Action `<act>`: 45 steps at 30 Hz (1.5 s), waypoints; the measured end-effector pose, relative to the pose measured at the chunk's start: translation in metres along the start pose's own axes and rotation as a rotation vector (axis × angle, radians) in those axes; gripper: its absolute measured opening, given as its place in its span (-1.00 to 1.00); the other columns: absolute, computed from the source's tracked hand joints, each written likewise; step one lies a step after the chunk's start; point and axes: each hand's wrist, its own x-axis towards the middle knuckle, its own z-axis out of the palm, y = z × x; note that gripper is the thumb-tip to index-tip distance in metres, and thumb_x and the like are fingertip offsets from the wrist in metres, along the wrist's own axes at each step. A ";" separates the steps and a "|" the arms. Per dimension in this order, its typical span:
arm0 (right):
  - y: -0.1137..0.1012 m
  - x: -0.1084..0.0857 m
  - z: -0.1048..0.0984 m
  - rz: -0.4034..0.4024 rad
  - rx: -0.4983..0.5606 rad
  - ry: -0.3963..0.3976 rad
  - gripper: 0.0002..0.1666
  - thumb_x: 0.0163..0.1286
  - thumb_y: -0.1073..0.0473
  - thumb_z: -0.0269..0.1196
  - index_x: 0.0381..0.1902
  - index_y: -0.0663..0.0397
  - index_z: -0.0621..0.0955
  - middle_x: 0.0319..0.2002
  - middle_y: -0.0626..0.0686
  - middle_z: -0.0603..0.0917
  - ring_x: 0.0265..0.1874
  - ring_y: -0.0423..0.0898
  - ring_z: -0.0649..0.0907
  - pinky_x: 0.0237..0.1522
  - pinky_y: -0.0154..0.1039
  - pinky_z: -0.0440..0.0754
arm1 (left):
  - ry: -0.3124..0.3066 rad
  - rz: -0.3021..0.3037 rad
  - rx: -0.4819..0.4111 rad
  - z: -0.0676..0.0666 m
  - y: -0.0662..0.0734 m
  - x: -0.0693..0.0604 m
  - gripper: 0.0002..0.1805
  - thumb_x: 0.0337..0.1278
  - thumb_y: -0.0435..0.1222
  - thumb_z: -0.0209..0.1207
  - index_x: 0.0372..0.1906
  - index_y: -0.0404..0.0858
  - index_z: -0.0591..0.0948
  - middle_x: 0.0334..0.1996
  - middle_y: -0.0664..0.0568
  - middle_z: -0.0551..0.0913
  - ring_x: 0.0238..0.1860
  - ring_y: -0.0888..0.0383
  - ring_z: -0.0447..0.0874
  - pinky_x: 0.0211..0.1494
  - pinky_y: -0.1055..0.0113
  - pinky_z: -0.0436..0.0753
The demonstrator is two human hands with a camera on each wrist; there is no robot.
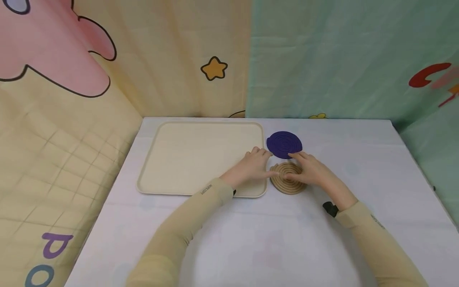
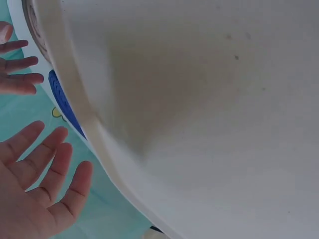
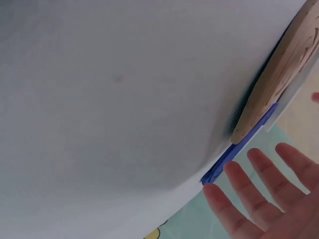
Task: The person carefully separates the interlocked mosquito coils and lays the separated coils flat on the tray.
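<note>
Two coiled discs lie on the table just right of the tray: a dark purple one at the back and a tan one nearer the front. My left hand is over the tray's right edge, its fingers spread and the thumb reaching the tan disc's left side. From the right, my right hand hovers at the discs, thumb over the tan coil and fingertips by the purple disc's front edge. In the left wrist view the left hand shows spread fingers; the right wrist view shows the right hand likewise, holding nothing.
A cream rectangular tray lies on the left part of the white-covered table. Patterned cloths hang behind the table and at its sides.
</note>
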 end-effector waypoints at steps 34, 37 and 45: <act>0.009 0.022 -0.003 0.251 0.272 -0.186 -0.23 0.20 -0.04 0.43 0.09 0.42 0.37 -0.12 0.28 0.56 -0.18 0.08 0.54 -0.13 -0.08 0.56 | -0.010 -0.002 0.066 0.026 0.015 0.031 -0.32 0.10 0.22 0.25 0.12 -0.18 0.49 0.03 -0.02 0.51 0.07 0.06 0.37 0.02 0.24 0.43; 0.010 0.023 -0.005 0.246 0.315 -0.195 -0.20 0.21 -0.02 0.42 0.15 0.47 0.40 -0.02 0.33 0.57 -0.09 0.12 0.54 -0.02 0.00 0.56 | -0.011 -0.019 0.031 0.026 0.014 0.031 -0.35 0.09 0.22 0.27 0.09 -0.16 0.49 0.01 0.00 0.51 0.05 0.07 0.37 0.01 0.25 0.42; 0.009 0.019 -0.011 0.235 0.502 -0.210 -0.48 0.22 0.03 0.42 -0.06 0.26 0.49 -0.22 0.07 0.55 -0.19 -0.03 0.46 -0.19 -0.24 0.42 | -0.020 -0.015 -0.129 0.024 0.010 0.033 -0.41 0.12 0.19 0.26 0.03 -0.16 0.49 -0.07 0.05 0.57 -0.03 0.09 0.43 -0.04 0.26 0.37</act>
